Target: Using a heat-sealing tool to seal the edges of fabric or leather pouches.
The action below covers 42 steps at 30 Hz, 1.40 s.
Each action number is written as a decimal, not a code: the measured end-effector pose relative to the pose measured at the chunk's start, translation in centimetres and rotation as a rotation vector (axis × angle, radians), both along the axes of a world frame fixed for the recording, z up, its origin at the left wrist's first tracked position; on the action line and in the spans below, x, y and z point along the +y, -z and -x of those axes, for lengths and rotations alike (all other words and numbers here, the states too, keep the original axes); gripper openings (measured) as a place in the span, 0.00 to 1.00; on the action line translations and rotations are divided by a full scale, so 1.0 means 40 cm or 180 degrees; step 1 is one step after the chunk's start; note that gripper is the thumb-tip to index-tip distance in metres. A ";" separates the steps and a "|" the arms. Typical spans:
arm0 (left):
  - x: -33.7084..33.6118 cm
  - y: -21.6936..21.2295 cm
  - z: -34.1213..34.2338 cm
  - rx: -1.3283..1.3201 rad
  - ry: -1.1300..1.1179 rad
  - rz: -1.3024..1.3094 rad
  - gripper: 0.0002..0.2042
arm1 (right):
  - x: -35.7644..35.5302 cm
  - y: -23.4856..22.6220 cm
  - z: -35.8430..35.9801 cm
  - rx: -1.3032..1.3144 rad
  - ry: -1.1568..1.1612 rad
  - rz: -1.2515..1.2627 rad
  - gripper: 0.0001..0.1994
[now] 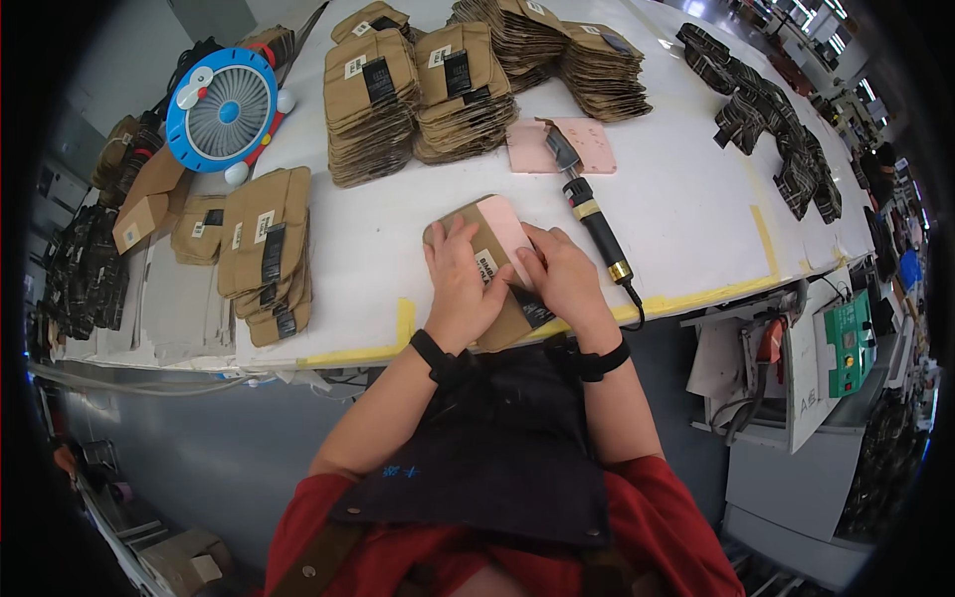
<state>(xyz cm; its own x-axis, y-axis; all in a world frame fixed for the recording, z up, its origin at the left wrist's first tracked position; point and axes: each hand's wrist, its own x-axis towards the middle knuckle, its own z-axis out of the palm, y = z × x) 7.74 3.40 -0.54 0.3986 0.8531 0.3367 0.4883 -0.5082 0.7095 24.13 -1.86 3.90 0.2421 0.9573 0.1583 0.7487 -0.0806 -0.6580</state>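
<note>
At the near edge of the table lies a flat brown panel (462, 216) with a white label and a black patch. A pink rounded card (508, 227) lies over its right part. My left hand (461, 282) rests on the panel's left side, fingers stretched out and apart, thumb toward the label. My right hand (563, 277) grips the pink card's right edge, thumb on top and fingers bent. Just to the right, a corded black handheld tool (598, 231) with a broad metal tip leans on a pink pad (591, 151).
Tall stacks of brown panels (370, 109) stand at the back, with a smaller pile (267, 234) at left. A blue toy-like fan (223, 111) stands back left beside a cardboard box (151, 204). Dark patterned straps (764, 114) lie at right. A green control box (849, 343) hangs below.
</note>
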 end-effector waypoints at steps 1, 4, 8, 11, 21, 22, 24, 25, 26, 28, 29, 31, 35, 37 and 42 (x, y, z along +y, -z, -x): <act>-0.001 -0.006 -0.001 0.0105 0.0014 0.0022 0.36 | 0.004 0.006 0.004 -0.0236 -0.0010 -0.0141 0.19; -0.007 -0.024 -0.001 0.0323 0.0097 0.0062 0.38 | 0.011 0.020 0.012 -0.0710 -0.0112 -0.0271 0.20; -0.031 -0.046 0.020 0.0752 0.0172 -0.0201 0.38 | 0.000 0.022 -0.018 -0.0807 -0.0431 -0.0764 0.22; -0.080 -0.065 0.049 0.0588 0.0782 -0.0289 0.36 | -0.045 -0.023 -0.092 -0.1217 0.0412 -0.1265 0.26; -0.103 -0.047 0.039 0.0439 0.1204 -0.0584 0.12 | -0.246 -0.009 -0.162 0.0384 -0.0017 -0.0497 0.23; -0.102 -0.043 0.041 0.0268 0.1256 -0.0690 0.10 | -0.283 -0.030 -0.155 0.0746 -0.0132 -0.0171 0.22; -0.108 -0.042 0.044 0.0179 0.1283 -0.0734 0.10 | -0.347 -0.062 -0.142 0.1123 -0.0216 0.0159 0.21; -0.111 -0.040 0.047 0.0088 0.1289 -0.0795 0.10 | -0.371 -0.076 -0.137 0.0964 -0.0338 0.0338 0.20; -0.112 -0.035 0.044 0.0068 0.1312 -0.0783 0.10 | -0.390 -0.098 -0.136 0.0787 -0.0443 0.0517 0.20; -0.116 -0.025 0.047 -0.0152 0.1254 -0.1028 0.11 | -0.406 -0.151 -0.139 0.0628 -0.0484 0.0889 0.20; -0.119 -0.025 0.044 -0.0154 0.1250 -0.1030 0.11 | -0.411 -0.180 -0.137 0.0462 -0.0499 0.1248 0.20; -0.127 -0.026 0.038 -0.0173 0.1148 -0.1059 0.11 | -0.392 -0.206 -0.127 0.0145 -0.0540 0.1649 0.19; -0.126 -0.022 0.035 -0.0159 0.1119 -0.1284 0.10 | -0.292 -0.168 -0.093 -0.1016 -0.0556 0.1403 0.20; -0.126 -0.022 0.031 -0.0173 0.1124 -0.1379 0.10 | -0.205 -0.128 -0.079 -0.1113 -0.0500 0.1210 0.21; -0.124 -0.011 0.040 -0.0185 0.1113 -0.1450 0.09 | -0.092 -0.075 -0.030 -0.1054 -0.0470 0.0758 0.23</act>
<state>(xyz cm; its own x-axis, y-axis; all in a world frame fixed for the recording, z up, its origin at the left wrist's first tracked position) 6.15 -1.54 -0.12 0.6007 0.4376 0.6690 0.2030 -0.8929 0.4018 25.32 -5.55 6.89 0.0732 0.9970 -0.0253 0.9311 -0.0774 -0.3564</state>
